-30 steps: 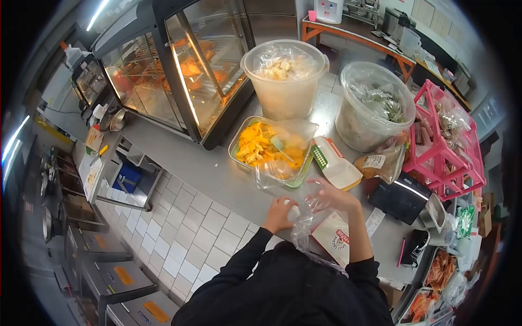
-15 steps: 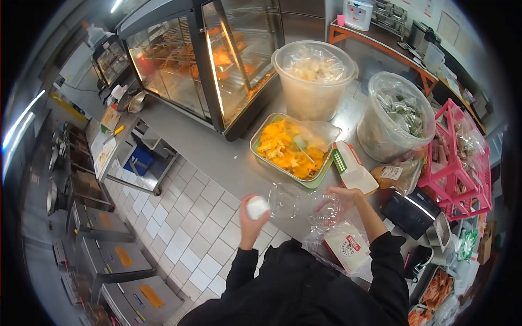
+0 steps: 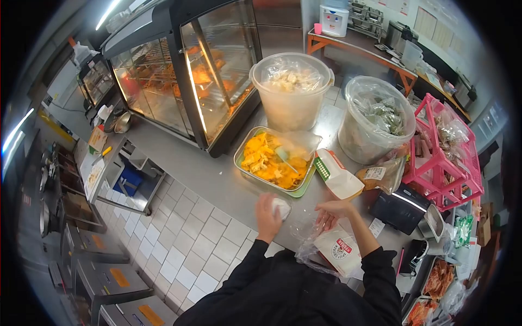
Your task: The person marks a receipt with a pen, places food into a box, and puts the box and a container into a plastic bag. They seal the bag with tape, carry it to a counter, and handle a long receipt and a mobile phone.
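White ball (image 3: 280,208), over the counter (image 3: 217,182) near the food tray (image 3: 250,178). Left hand (image 3: 267,218): fingers curled around its side. Probably light and soft; best cupped gently. Right hand (image 3: 333,211): fingers extended by clear plastic (image 3: 308,232); whether they pinch it cannot be told. The ball's underside is hidden, its material unclear; the plastic's outline is indistinct.

Commercial kitchen: heated glass display cabinet (image 3: 187,76), steel counter (image 3: 209,176), 2 large food buckets (image 3: 293,103).
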Tool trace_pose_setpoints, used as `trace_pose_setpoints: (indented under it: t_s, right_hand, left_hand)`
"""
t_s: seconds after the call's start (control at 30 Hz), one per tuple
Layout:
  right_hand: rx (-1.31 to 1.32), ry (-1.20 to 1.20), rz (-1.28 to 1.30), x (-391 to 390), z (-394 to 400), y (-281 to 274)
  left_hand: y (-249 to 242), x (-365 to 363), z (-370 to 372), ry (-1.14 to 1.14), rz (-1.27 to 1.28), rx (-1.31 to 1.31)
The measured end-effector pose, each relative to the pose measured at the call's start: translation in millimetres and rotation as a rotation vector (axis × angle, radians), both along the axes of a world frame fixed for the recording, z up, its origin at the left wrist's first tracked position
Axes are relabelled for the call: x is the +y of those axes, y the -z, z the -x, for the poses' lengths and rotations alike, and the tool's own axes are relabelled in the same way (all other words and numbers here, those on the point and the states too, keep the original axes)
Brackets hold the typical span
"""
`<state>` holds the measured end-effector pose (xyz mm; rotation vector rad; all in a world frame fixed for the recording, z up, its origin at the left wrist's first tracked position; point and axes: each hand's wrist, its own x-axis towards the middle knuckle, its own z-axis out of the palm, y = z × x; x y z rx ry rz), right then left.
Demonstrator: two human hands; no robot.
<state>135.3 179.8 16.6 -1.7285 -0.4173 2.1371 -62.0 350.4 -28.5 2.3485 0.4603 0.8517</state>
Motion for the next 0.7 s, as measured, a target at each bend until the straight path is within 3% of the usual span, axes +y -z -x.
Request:
trace_pose_setpoints:
  t_s: [0.07, 0.1, 0.13, 0.17, 0.2, 0.27, 0.3, 0.33, 0.37, 0.43, 0.47, 0.53, 0.6, 0.63, 0.7]
  right_hand:
    - [0.077, 0.072, -0.059, 2.6, 0.1, -3.7]
    - [0.156, 0.138, -0.123, 6.0, 2.0, -5.0]
    - [0.155, 0.141, -0.127, 13.6, 9.2, -5.9]
    - [0.011, 0.310, -0.282, 24.5, 19.8, -6.5]
    - [-0.136, 0.480, -0.435, 34.0, 30.7, -5.9]
    - [-0.707, 0.216, -0.731, 55.6, 46.3, 27.3]
    - [-0.852, 0.273, -0.642, 62.8, 60.1, 34.2]
    - [-1.000, 0.336, -0.549, 70.1, 72.0, 40.8]
    - [-0.970, 0.488, -0.652, 77.3, 80.0, 61.5]
    - [-0.947, 0.672, -0.771, 86.8, 93.0, 103.2]
    - [-0.969, 0.708, -0.786, 87.0, 93.2, 109.7]
    - [-0.499, 0.717, -0.517, 60.7, 92.8, 33.5]
    - [-0.364, 0.655, -0.427, 31.2, 88.5, -0.4]
    - [-0.222, 0.723, -0.498, 13.2, 88.6, -12.9]
    - [-0.043, 0.897, -0.645, -27.4, 96.3, -35.8]
  left_hand:
    - [13.2, 15.5, 7.2, -0.271, -0.004, 0.121]
    - [29.3, 27.1, 9.4, -0.269, -0.005, 0.120]
    - [53.3, 42.3, 10.0, -0.173, 0.553, 0.055]
    - [68.6, 53.3, 10.4, -0.061, 1.106, -0.015]
    - [74.5, 57.3, 12.3, -0.056, 1.101, -0.015]
    - [79.1, 62.3, 15.3, 0.066, 1.411, -0.133]
    - [68.8, 62.9, 17.8, 0.079, 1.404, -0.127]
    - [49.4, 62.2, 19.6, 0.008, 1.481, 0.074]
    - [32.4, 59.6, 21.1, -0.064, 1.546, 0.285]
    - [21.7, 45.5, 22.4, -0.056, 1.209, 0.331]
    - [20.7, 46.2, 24.8, -0.055, 1.236, 0.350]
    - [0.7, 49.9, 26.7, 0.060, 1.287, 0.363]
    - [-59.1, 27.8, 21.3, 0.055, 1.156, 0.280]
    - [-74.8, 27.3, 14.6, 0.154, 1.097, 0.321]
    - [-95.2, 9.2, -9.8, 0.391, 0.929, 0.110]
